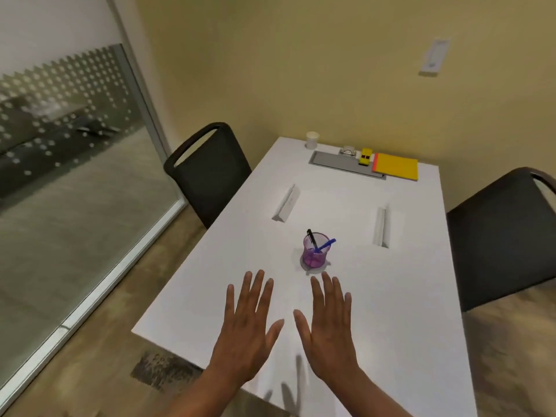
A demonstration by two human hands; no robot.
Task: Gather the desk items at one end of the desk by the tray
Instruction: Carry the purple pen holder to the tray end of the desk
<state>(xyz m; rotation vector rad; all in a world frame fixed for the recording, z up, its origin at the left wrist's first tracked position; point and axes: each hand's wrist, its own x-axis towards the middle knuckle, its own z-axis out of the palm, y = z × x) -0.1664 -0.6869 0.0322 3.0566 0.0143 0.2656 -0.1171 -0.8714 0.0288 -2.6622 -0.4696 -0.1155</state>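
Two chairs flanked the white desk I watched. At its far end lay the grey tray and yellow notepad. My left hand and right hand hovered flat, fingers spread, holding nothing, just before the purple pen cup mid-desk.

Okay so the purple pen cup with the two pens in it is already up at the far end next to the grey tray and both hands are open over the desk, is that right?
Not quite. The head view shows the purple pen cup standing mid-desk, just beyond the fingertips, well short of the grey tray at the far end. The rest holds: two pens in it, and the left hand and right hand open over the desk.
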